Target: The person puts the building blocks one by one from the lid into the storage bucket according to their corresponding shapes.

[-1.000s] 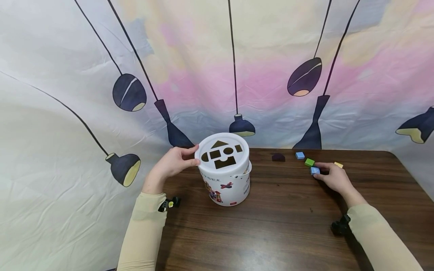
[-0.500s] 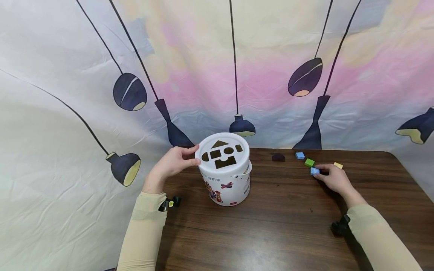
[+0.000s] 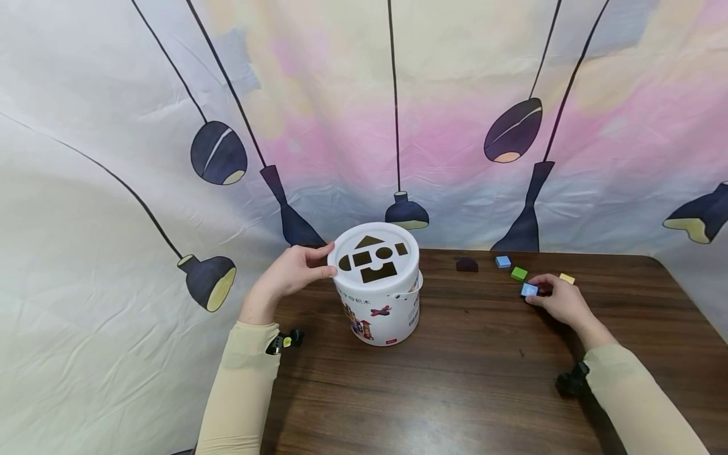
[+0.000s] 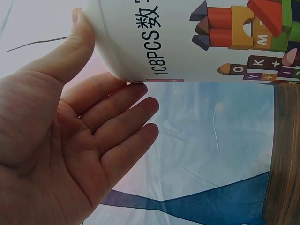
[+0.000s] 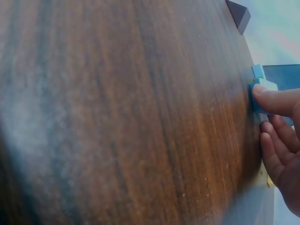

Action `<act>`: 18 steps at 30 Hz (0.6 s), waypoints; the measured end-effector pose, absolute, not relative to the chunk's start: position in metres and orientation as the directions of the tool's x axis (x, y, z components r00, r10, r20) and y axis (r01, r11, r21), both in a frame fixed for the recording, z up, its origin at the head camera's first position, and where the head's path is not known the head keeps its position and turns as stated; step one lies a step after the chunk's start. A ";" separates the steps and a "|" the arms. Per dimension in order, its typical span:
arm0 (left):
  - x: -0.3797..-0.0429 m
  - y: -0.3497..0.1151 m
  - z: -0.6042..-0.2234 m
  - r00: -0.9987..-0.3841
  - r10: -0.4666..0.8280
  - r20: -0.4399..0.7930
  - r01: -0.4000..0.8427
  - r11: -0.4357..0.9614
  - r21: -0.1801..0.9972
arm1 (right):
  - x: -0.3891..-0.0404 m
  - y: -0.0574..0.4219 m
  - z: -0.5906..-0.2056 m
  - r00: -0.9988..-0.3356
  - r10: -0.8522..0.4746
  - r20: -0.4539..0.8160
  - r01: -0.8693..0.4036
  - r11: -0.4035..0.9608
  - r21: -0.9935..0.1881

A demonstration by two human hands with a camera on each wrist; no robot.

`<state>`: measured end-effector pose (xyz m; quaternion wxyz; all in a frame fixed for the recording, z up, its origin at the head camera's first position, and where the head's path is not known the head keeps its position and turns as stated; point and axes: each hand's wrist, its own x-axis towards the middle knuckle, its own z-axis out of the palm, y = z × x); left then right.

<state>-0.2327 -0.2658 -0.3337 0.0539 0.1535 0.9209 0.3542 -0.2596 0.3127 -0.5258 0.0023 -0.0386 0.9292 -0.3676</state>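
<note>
– Slightly toward the person, and away from the green block (image 3: pixel 519 273), the gripped blue block (image 3: pixel 527 289) has been drawn since the earlier frame.

– By which hand is it held?

– By the right hand (image 3: pixel 562 300). It is pinched between thumb and fingers, and the thumb is seen pressed on its face in the right wrist view. Whether it is lifted from the table (image 3: pixel 455 366) cannot be told.

– And what is done by the left hand (image 3: pixel 292 273)?

– No change of its place is noticed. The rim of the white lid (image 3: pixel 392 237) is touched by thumb and forefinger, while the other fingers are kept nearly straight and apart from it.

– Where is the lid found?

– On the upright white bucket (image 3: pixel 381 319), at the middle of the table, near its back edge. Several shaped holes are cut through it.

– What is placed near the right hand?

– The green block is seen just behind the gripped one, and a second blue block (image 3: pixel 503 261) farther behind. The yellow block (image 3: pixel 567 277) is partly covered by the hand. Nearer to the bucket, a dark block (image 3: pixel 467 264) is laid.
</note>
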 end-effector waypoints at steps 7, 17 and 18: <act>-0.233 -0.266 -0.334 -0.947 0.320 0.009 0.245 0.706 0.664 | -0.258 0.313 -0.524 -0.992 -0.119 0.033 -0.111 0.744 -0.659; -0.233 -0.267 -0.334 -0.949 0.316 -0.005 0.232 0.707 0.668 | -0.256 0.313 -0.523 -0.994 -0.102 0.032 -0.097 0.735 -0.671; -0.233 -0.267 -0.334 -0.949 0.315 -0.004 0.232 0.708 0.667 | -0.256 0.312 -0.522 -0.994 -0.101 0.034 -0.098 0.734 -0.672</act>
